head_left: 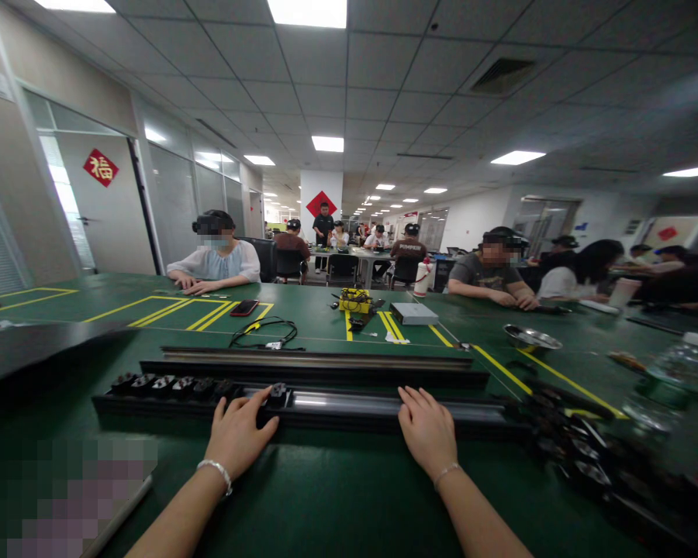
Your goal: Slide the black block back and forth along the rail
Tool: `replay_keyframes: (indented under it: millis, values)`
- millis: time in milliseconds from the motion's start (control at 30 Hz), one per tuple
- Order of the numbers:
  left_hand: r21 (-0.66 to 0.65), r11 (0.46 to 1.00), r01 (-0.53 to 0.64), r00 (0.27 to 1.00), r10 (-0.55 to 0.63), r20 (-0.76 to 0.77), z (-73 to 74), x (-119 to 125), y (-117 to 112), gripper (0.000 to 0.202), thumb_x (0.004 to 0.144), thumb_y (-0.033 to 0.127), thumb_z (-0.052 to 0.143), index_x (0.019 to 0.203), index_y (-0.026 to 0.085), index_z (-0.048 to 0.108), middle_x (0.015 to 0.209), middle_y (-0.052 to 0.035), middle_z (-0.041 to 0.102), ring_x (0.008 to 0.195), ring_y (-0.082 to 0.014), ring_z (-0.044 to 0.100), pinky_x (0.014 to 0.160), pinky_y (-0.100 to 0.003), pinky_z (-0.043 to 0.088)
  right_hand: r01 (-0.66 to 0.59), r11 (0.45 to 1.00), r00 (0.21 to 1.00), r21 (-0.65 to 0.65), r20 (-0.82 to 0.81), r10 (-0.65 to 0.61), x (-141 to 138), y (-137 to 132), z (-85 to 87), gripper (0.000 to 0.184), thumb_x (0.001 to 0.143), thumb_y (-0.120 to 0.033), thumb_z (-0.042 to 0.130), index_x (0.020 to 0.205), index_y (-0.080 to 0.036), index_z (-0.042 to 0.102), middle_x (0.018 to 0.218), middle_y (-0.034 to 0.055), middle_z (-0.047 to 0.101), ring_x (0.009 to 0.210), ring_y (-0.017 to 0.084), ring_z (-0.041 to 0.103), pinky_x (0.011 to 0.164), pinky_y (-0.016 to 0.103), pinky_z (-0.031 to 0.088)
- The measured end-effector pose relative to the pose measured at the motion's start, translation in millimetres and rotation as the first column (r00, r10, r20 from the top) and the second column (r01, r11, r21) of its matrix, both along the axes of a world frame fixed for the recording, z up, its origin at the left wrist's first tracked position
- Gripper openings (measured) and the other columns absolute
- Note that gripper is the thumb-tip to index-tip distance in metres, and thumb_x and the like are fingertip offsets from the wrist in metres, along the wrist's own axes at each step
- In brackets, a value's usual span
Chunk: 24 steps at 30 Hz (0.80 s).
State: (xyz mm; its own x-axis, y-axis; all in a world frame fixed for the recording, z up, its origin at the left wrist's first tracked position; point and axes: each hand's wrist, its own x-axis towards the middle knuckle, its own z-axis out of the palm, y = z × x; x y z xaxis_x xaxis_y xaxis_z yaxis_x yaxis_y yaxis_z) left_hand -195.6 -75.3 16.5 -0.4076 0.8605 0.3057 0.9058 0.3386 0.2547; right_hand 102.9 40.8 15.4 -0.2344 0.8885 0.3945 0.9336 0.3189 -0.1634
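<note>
A long black track rail lies across the green table in front of me, with a shiny channel along its middle. Several small black parts sit in a row on its left part. My left hand rests on the rail's near edge, fingers spread, its fingertips beside one small black part. My right hand lies flat on the rail further right, fingers stretched out and holding nothing. A second black rail lies parallel just behind.
A pile of black parts lies at the right end. Behind are a black cable, a phone, a yellow device, a grey box, a metal bowl and a plastic bottle. Other people sit at the far edges.
</note>
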Motion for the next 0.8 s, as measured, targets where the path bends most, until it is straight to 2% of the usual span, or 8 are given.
replay_keyframes:
  millis: [167,400,567,800]
  values:
    - [-0.006,1.000,0.000,1.000,0.000,0.006,0.2,0,0,0.053,0.073,0.047,0.043,0.122,0.028,0.045,0.105,-0.0045,0.063,0.107,-0.0199,0.049,0.105,-0.045,0.014,0.006,1.000,1.000,-0.006,0.003,-0.006,0,1,-0.4,0.043,0.083,-0.029,0.030,0.120,-0.029,0.051,0.125,-0.0023,0.051,0.119,0.017,0.037,0.094,0.034,0.027]
    - [0.025,1.000,0.011,1.000,-0.011,-0.003,-8.1,-3,2,0.053,0.073,0.042,0.042,0.124,0.028,0.042,0.107,-0.0039,0.062,0.107,-0.0201,0.048,0.105,-0.046,0.012,0.008,1.000,1.000,-0.009,0.002,-0.008,0,1,-1.0,0.043,0.083,-0.029,0.029,0.120,-0.028,0.051,0.124,-0.0021,0.051,0.119,0.017,0.037,0.093,0.035,0.027]
    - [0.030,0.998,0.047,0.997,-0.045,-0.058,-13.1,-1,2,0.053,0.071,0.037,0.045,0.123,0.026,0.044,0.130,-0.0017,0.048,0.112,-0.0241,0.043,0.105,-0.050,0.008,0.000,1.000,1.000,-0.004,-0.003,0.000,0,1,-0.3,0.043,0.083,-0.029,0.029,0.120,-0.028,0.051,0.125,-0.0027,0.050,0.119,0.017,0.036,0.093,0.034,0.026]
    - [0.013,0.998,0.064,0.994,-0.062,-0.092,-12.4,-2,2,0.054,0.072,0.037,0.043,0.125,0.025,0.042,0.130,0.0008,0.047,0.112,-0.0238,0.044,0.105,-0.050,0.009,-0.001,1.000,1.000,-0.018,-0.004,0.000,0,0,0.9,0.043,0.083,-0.029,0.028,0.120,-0.027,0.051,0.125,-0.0024,0.050,0.119,0.017,0.036,0.093,0.035,0.026]
